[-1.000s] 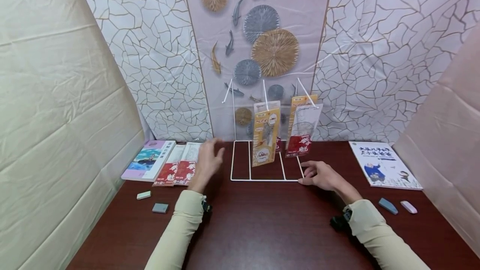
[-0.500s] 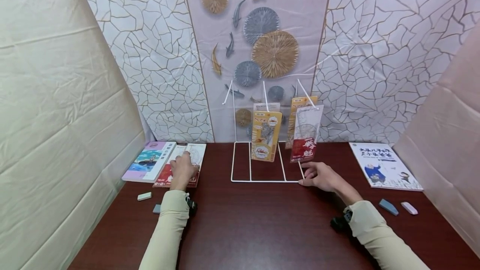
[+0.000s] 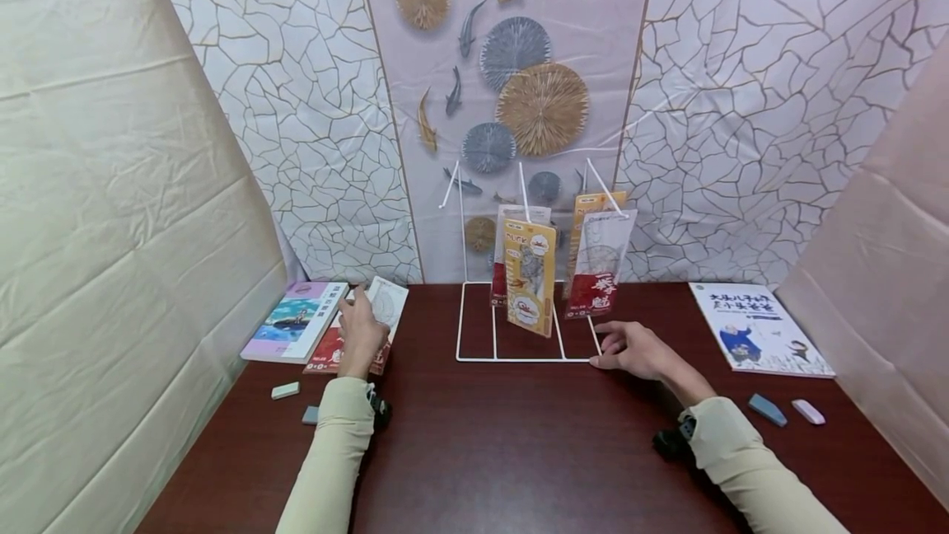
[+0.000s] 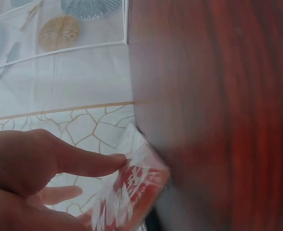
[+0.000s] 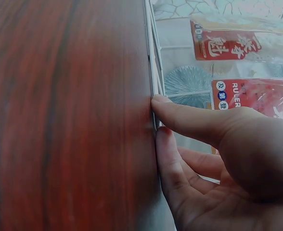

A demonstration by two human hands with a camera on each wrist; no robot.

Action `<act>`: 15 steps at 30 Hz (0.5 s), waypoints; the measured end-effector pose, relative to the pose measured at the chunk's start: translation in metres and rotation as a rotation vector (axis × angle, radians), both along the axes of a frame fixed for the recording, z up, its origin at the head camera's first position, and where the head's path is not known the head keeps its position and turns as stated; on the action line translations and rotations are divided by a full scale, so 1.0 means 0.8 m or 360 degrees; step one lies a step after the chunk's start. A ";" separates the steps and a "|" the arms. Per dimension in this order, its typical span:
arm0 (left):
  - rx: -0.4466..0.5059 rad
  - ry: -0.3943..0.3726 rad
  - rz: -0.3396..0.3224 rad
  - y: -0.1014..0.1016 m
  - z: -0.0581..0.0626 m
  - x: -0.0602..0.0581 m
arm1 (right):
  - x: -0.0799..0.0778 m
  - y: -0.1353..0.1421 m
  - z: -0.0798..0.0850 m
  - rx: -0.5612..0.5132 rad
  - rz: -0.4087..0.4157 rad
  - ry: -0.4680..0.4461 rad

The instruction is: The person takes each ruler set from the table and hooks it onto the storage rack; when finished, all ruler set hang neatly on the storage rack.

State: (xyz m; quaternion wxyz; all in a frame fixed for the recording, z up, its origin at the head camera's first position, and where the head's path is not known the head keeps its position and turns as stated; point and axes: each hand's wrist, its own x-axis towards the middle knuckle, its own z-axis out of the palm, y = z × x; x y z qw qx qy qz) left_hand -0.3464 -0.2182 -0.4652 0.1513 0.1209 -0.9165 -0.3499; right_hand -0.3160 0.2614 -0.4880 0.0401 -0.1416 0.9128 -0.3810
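In the head view my left hand [image 3: 361, 334] is at the red-and-white ruler set packets on the left. Its thumb and fingers grip the sides of one clear-wrapped ruler set [image 4: 144, 180], which lies turned slightly askew. My right hand [image 3: 636, 350] pinches the front right corner of a white wire rack [image 3: 511, 360] between thumb and fingers. From the rack's middle hook hangs a yellow DUCK packet [image 3: 530, 278], with a red-and-white packet [image 3: 499, 270] behind it. The right hook bears another ruler set [image 3: 599, 266] in front of a yellow packet [image 3: 581, 221]. Nothing hangs on the left hook.
A purple-edged book [image 3: 292, 321] lies left of the packets, and a white picture book [image 3: 759, 330] at the right. A pale eraser [image 3: 285, 391] and a partly covered grey one [image 3: 310, 415] lie near the left arm. Blue [image 3: 767, 409] and pink-white [image 3: 808, 411] erasers lie at right.
My left hand has moved left from beside the rack to the packets, and the gripped one has turned askew. The hanging packets have swung. The right hand stays on the rack.
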 end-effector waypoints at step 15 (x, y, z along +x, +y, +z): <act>0.0618 0.0453 -0.0263 0.034 0.052 0.002 | -0.002 0.003 -0.001 0.0010 0.0011 0.0003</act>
